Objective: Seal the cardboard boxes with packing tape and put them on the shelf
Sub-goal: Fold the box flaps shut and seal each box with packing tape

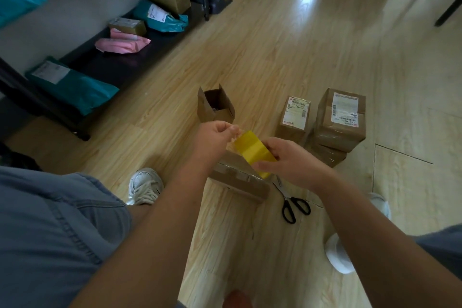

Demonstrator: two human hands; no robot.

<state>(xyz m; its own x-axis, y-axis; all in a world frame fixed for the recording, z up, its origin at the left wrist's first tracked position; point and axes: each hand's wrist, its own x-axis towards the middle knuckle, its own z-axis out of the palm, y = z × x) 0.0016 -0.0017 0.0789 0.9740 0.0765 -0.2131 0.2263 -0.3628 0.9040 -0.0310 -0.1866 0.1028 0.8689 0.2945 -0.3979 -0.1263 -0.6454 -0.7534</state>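
glossy yellow tape roll (253, 150), matt brown cardboard boxes (340, 120), black-handled metal scissors (292, 204), shiny wood-grain floor (275, 45).

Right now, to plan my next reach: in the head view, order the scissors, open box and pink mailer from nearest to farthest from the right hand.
1. Scissors: on the floor close by the right hand, which grips the tape.
2. Open box: on the floor ahead, to the left.
3. Pink mailer: on the low shelf, far left.

The wooden floor (275, 57) carries an open cardboard box (216, 105), a flat box (237, 180), labelled boxes (340, 120) and black-handled scissors (292, 205); the low shelf (112, 67) holds plastic mailers (75, 90).
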